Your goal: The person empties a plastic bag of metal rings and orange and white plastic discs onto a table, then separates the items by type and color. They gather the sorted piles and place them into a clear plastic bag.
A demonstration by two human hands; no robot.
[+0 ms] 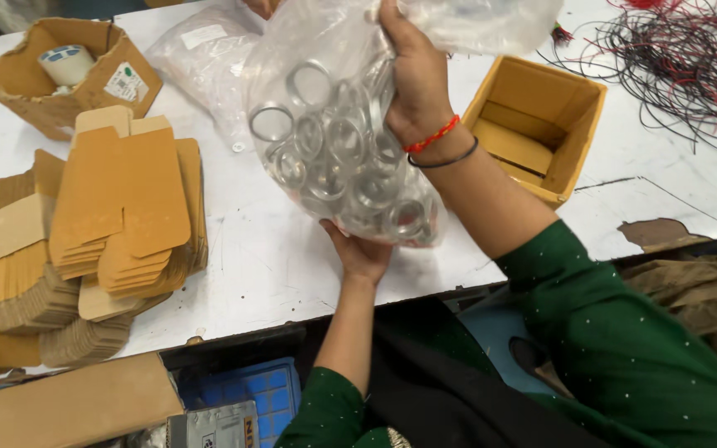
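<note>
Bag of rings (334,158) between both hands

Counted on and about the white table: two hands, the left hand (361,253) and the right hand (415,79). One clear plastic bag (338,149) of metal rings (310,83); ring count cannot be fixed, well over ten. One further plastic bag (205,58) lying flat. Two open cardboard boxes (533,124) (68,75). One tape roll (66,63). Several stacks of flat carton blanks (118,199). One blue crate (251,386).
</note>
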